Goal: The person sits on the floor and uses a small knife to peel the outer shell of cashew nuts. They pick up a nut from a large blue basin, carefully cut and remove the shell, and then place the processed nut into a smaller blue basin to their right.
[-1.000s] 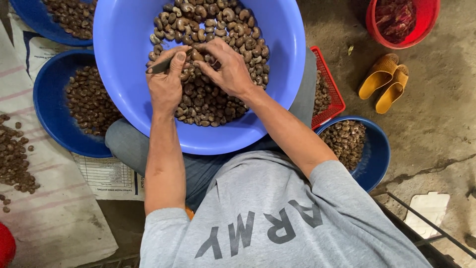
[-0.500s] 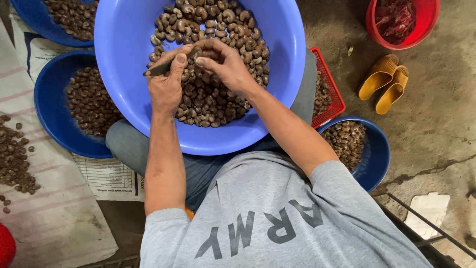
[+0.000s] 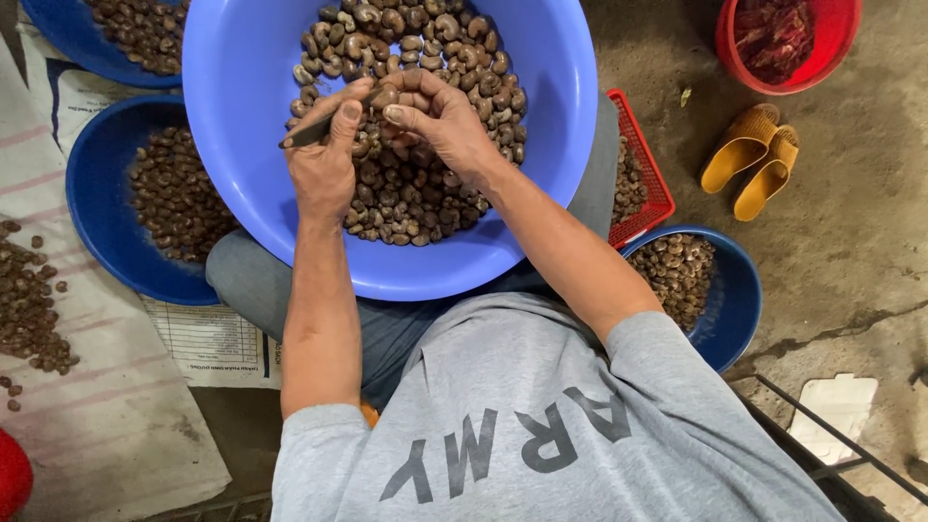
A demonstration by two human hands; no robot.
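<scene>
- Both hands have shifted only a little since a second ago; the thin dark blade has tilted, its free end now reaching out further to the left, and the bowls and sandals lie as before
- Ground is bare grey concrete floor, stained and cracked; a pale woven sack covers it on the left, with loose brown nuts scattered on it
- Large light-blue basin rests on the person's lap, holding a heap of brown curved nuts
- Three darker blue bowls of nuts: one at left, one at top left, one at lower right
- One red round tub at top right holds dark red stuff; one red mesh tray of nuts peeks from behind the basin
- Two yellow sandals lie side by side on the concrete
- Both forearms reach forward over the basin, elbows bent, hands meeting just above the heap
- Left hand is closed around the thin dark blade, thumb pressed on top
- Right hand pinches a single nut between thumb and fingertips, its fingers curled; the nut sits against the blade's tip, over the heap in the basin
</scene>
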